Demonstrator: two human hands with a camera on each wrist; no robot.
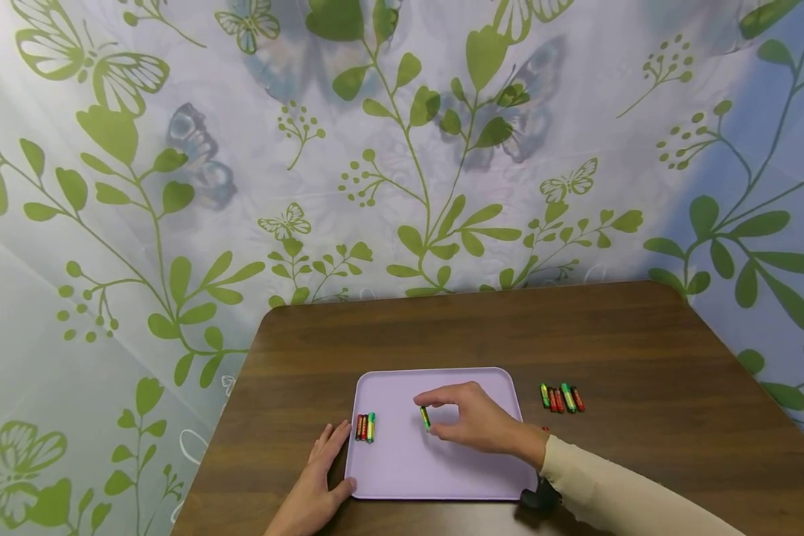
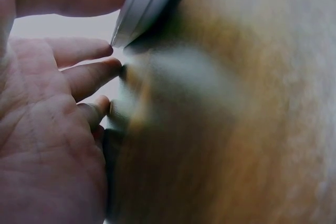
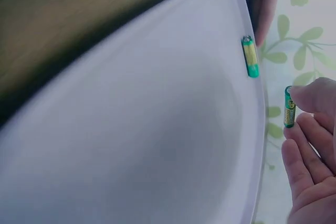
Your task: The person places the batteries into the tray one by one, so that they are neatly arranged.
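Note:
My right hand (image 1: 479,420) pinches a small green and yellow battery (image 3: 290,107) between thumb and fingertip, above the lilac tray (image 1: 402,476). Inside the tray, near its left edge, a green battery (image 1: 371,427) lies beside two red batteries (image 1: 362,427). In the right wrist view only the green one of that row shows. My left hand (image 1: 315,480) touches the tray's left rim, its fingers extended along the side and the thumb at the near left corner. Close up in the left wrist view, the left fingers (image 2: 92,77) appear almost straight.
On the brown wooden table (image 1: 442,327), right of the tray, several red and green batteries (image 1: 563,398) lie in a row. A small red object (image 1: 546,429) peeks out by the right wrist. Behind the table hangs a leaf-patterned cloth (image 1: 388,186).

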